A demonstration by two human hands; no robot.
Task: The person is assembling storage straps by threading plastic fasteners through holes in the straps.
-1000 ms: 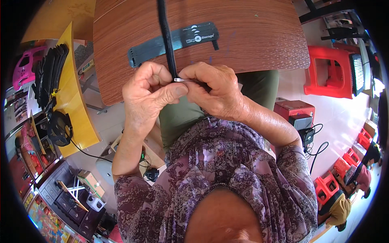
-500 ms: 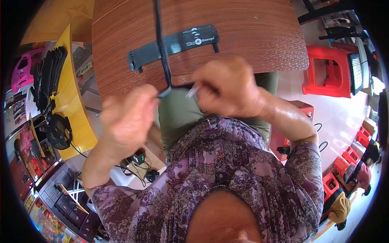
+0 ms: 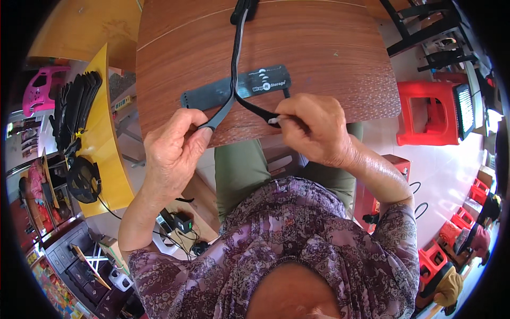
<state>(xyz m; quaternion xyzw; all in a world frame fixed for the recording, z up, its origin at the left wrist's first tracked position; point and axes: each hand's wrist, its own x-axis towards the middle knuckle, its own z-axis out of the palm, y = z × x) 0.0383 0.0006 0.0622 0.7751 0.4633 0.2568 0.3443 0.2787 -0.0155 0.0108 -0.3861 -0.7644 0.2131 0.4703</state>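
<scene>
A long, narrow black strap [image 3: 234, 66] runs toward me over the table and forks into two strips near its front edge. My left hand [image 3: 171, 154] pinches the end of the grey-faced strip [image 3: 222, 112] between thumb and fingers. The black strip [image 3: 253, 109] ends in my right hand [image 3: 317, 130], whose fingers are closed on it; a small whitish bit shows at the fingertips. Beyond the fork, the strap passes over a dark grey printed band [image 3: 212, 94] lying on the table. A thicker black bundle [image 3: 244, 11] sits at the strap's far end.
The brown wooden table [image 3: 340, 32] has its near edge just under my hands. A red stool [image 3: 425, 114] stands to the right. On the left, several black straps [image 3: 79, 103] hang over a yellow panel [image 3: 111, 175]. Cables and a small black box [image 3: 183, 222] lie low at left.
The fork in the strap opens wider, with my hands farther from it on both sides. My hands, blurred before, are sharper now. The view has shifted somewhat, showing the bundle at the strap's far end.
</scene>
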